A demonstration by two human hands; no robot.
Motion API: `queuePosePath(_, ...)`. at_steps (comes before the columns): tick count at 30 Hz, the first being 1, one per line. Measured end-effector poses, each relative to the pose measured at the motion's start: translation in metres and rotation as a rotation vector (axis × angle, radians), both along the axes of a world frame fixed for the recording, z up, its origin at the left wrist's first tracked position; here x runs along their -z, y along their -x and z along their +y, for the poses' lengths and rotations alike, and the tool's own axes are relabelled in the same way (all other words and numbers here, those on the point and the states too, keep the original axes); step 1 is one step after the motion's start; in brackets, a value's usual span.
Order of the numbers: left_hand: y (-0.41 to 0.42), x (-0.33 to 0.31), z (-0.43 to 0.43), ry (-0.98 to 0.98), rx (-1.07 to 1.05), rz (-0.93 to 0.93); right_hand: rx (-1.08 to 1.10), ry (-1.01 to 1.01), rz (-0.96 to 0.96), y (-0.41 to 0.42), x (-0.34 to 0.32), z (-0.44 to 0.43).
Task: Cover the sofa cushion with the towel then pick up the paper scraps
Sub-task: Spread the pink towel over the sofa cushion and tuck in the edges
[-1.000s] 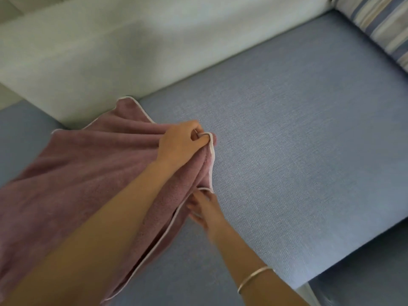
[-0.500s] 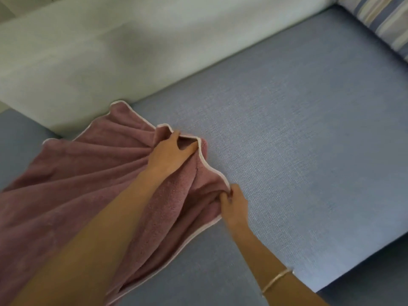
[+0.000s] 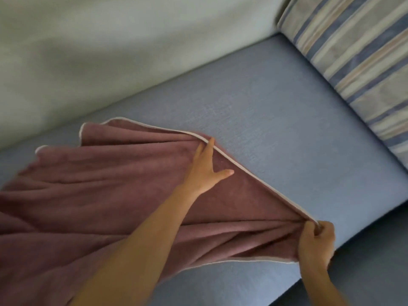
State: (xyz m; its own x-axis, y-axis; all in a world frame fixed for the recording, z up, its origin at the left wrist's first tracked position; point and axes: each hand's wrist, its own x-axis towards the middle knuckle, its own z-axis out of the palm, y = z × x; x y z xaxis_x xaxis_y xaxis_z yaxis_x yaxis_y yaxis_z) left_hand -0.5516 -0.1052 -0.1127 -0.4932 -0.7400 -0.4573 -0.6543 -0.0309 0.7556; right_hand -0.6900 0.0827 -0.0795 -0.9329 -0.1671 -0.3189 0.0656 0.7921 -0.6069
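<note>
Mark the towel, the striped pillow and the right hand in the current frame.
towel (image 3: 106, 186), head view, on its bunched pink middle folds.
striped pillow (image 3: 357, 62), head view, on its striped face.
right hand (image 3: 315, 241), head view, on the back of the hand gripping the towel's corner.

We lose the towel (image 3: 99, 191) past the left and bottom edges, so we can't tell its full spread. The left forearm (image 3: 136, 250) crosses it and hides a strip of cloth; both forearms are cut off at the bottom. The towel's near corner is buried in the curled fingers of the right hand (image 3: 315, 241). The sofa cushion (image 3: 276, 129) is covered wherever the towel lies. The striped pillow (image 3: 353, 58) is clipped by the top and right edges. The backrest (image 3: 110, 51) is smeared, with no weave readable. We can't tell what the dark strip (image 3: 375, 272) at bottom right is.
</note>
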Motion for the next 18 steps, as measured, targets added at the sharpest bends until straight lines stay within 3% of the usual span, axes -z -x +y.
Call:
queuePosePath(4, 0.074, -0.013, 0.020, 0.008, 0.146, 0.157, 0.191, -0.098, 0.132, 0.044, -0.009, 0.021)
queuePosePath(6, 0.093, -0.015, 0.023, -0.006, 0.209, 0.169, 0.133, -0.209, 0.087, 0.058, -0.009, 0.020)
queuePosePath(10, 0.071, 0.000, 0.004, 0.211, 0.278, -0.012, -0.303, -0.338, 0.074, 0.056, 0.006, -0.022)
queuePosePath(14, 0.014, 0.018, -0.029, 0.332, 0.179, -0.220, -0.785, -0.181, 0.081, 0.013, 0.028, -0.105)
queuePosePath(18, -0.026, 0.028, -0.054, 0.483, 0.301, -0.402, -1.052, -0.278, 0.076, -0.018, 0.050, -0.162)
